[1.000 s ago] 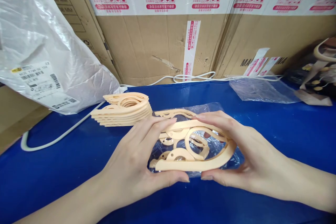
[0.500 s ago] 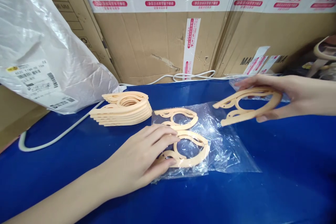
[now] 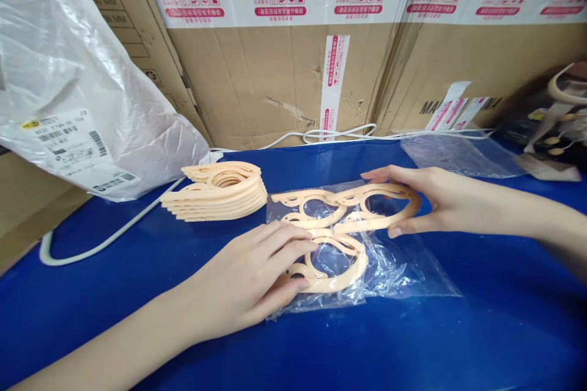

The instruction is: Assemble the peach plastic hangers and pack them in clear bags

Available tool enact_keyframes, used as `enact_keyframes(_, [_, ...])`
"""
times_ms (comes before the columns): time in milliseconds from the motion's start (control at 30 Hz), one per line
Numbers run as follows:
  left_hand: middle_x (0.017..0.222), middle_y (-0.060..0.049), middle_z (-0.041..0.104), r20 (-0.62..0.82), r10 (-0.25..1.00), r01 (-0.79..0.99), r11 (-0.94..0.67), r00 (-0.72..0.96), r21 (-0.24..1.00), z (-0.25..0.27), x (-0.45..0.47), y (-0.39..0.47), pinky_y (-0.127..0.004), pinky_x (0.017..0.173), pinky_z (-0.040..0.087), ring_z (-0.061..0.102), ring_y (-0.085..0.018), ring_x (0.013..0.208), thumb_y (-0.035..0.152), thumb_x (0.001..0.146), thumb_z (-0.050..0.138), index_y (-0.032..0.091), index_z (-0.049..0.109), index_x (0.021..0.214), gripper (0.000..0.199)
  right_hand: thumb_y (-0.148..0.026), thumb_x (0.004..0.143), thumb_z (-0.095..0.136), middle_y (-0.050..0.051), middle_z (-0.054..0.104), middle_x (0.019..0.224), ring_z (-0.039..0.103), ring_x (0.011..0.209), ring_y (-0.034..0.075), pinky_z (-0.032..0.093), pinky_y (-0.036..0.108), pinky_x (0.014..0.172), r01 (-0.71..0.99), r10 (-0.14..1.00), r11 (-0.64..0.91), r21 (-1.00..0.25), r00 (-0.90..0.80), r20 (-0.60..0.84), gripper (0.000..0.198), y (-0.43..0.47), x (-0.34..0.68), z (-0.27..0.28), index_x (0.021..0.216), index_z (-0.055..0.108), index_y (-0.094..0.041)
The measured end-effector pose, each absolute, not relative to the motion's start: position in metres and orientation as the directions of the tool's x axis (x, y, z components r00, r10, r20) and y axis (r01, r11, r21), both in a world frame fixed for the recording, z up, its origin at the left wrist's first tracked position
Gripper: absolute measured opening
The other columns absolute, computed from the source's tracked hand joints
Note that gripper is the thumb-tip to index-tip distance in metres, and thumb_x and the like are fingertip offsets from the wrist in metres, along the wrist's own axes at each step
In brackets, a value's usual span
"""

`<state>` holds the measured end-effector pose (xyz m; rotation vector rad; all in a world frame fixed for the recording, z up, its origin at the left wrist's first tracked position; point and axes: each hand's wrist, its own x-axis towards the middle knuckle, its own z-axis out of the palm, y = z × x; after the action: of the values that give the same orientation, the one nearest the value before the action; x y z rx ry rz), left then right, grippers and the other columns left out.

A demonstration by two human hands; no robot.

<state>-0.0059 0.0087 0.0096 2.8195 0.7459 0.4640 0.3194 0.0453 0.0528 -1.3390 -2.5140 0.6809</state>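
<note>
My right hand [image 3: 417, 198] grips a peach plastic folding clothes hanger [image 3: 342, 228] by its rounded end, thumb below and fingers above. The hanger's pronged end lies over the clear plastic bag [image 3: 413, 278], overlapping an upper folding hanger [image 3: 290, 197] there. My left hand [image 3: 257, 269] is closed around the pronged end of a lower folding hanger [image 3: 348, 278], thumb at its lower side and fingers across its upper side, pressing on the bag. A neat stack of several folding hangers [image 3: 220, 198] stands beyond my left hand.
A white plastic parcel bag [image 3: 105, 104] leans at the left. Large taped cardboard boxes [image 3: 257, 73] line the back of the blue surface [image 3: 367, 342]. A white cable [image 3: 105, 247] runs along the left and back. Another clear bag [image 3: 458, 156] lies behind my right wrist.
My right hand has moved left with its folding hanger, bringing it from beyond the bag's right side onto the bag. My left hand has stayed in place.
</note>
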Motion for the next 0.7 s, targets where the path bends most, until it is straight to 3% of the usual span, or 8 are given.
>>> enact_keyframes(167, [0.130, -0.008, 0.057, 0.247, 0.516, 0.460, -0.851, 0.820, 0.251, 0.009, -0.005, 0.008, -0.037, 0.101, 0.043, 0.052, -0.022, 0.120, 0.026, 0.098, 0.045, 0.023, 0.051, 0.130, 0.033, -0.063, 0.083, 0.061, 0.016, 0.066, 0.119, 0.068, 0.099, 0.033, 0.056, 0.048, 0.081, 0.742, 0.747, 0.660, -0.120, -0.631, 0.207, 0.078, 0.038, 0.297, 0.027, 0.143, 0.045, -0.015])
enact_keyframes(233, [0.128, -0.007, 0.059, 0.251, 0.505, 0.460, -0.860, 0.825, 0.219, 0.010, -0.005, 0.008, -0.037, 0.101, 0.042, 0.052, -0.022, 0.119, 0.026, 0.098, 0.045, 0.023, 0.053, 0.128, 0.031, -0.064, 0.086, 0.056, 0.017, 0.066, 0.120, 0.066, 0.101, 0.034, 0.055, 0.050, 0.082, 0.735, 0.722, 0.676, -0.058, -0.644, 0.254, 0.077, 0.037, 0.294, 0.022, 0.143, 0.044, -0.014])
enact_keyframes(333, [0.120, -0.006, 0.064, 0.293, 0.472, 0.467, -0.880, 0.831, 0.092, 0.012, -0.006, 0.010, -0.036, 0.094, 0.042, 0.057, -0.021, 0.110, 0.021, 0.098, 0.043, 0.020, 0.057, 0.120, 0.026, -0.063, 0.086, 0.057, 0.015, 0.061, 0.130, 0.063, 0.111, 0.033, 0.054, 0.049, 0.086, 0.738, 0.738, 0.668, -0.095, -0.641, 0.210, 0.077, 0.039, 0.301, 0.023, 0.145, 0.040, -0.017])
enact_keyframes(400, [0.110, -0.004, 0.069, 0.363, 0.460, 0.519, -0.851, 0.810, -0.077, 0.014, -0.008, 0.011, -0.037, 0.085, 0.042, 0.061, -0.021, 0.100, 0.015, 0.097, 0.040, 0.019, 0.061, 0.111, 0.025, -0.060, 0.084, 0.062, 0.012, 0.058, 0.136, 0.060, 0.117, 0.031, 0.054, 0.045, 0.090, 0.744, 0.762, 0.647, -0.165, -0.631, 0.144, 0.079, 0.042, 0.310, 0.027, 0.148, 0.037, -0.021])
enact_keyframes(533, [0.083, -0.007, 0.071, 0.436, 0.551, 0.701, -0.606, 0.711, -0.377, 0.020, -0.012, 0.012, -0.039, 0.069, 0.039, 0.064, -0.025, 0.079, 0.019, 0.096, 0.042, 0.017, 0.065, 0.084, 0.026, -0.056, 0.082, 0.066, 0.010, 0.060, 0.133, 0.061, 0.115, 0.031, 0.054, 0.045, 0.090, 0.763, 0.803, 0.592, -0.259, -0.586, 0.110, 0.079, 0.046, 0.316, 0.027, 0.149, 0.036, -0.024])
enact_keyframes(600, [0.071, -0.007, 0.067, 0.420, 0.620, 0.748, -0.519, 0.663, -0.414, 0.021, -0.013, 0.011, -0.039, 0.065, 0.040, 0.063, -0.026, 0.070, 0.026, 0.096, 0.041, 0.018, 0.061, 0.071, 0.034, -0.054, 0.084, 0.064, 0.010, 0.062, 0.130, 0.062, 0.114, 0.031, 0.053, 0.047, 0.091, 0.755, 0.803, 0.595, -0.275, -0.573, 0.163, 0.077, 0.046, 0.310, 0.024, 0.149, 0.038, -0.023])
enact_keyframes(700, [0.062, -0.005, 0.062, 0.376, 0.693, 0.783, -0.483, 0.616, -0.392, 0.020, -0.012, 0.008, -0.035, 0.055, 0.039, 0.063, -0.025, 0.061, 0.027, 0.097, 0.036, 0.019, 0.059, 0.067, 0.039, -0.052, 0.087, 0.062, 0.009, 0.062, 0.131, 0.064, 0.111, 0.028, 0.054, 0.045, 0.091, 0.732, 0.794, 0.608, -0.306, -0.556, 0.247, 0.072, 0.044, 0.298, 0.017, 0.148, 0.039, -0.021])
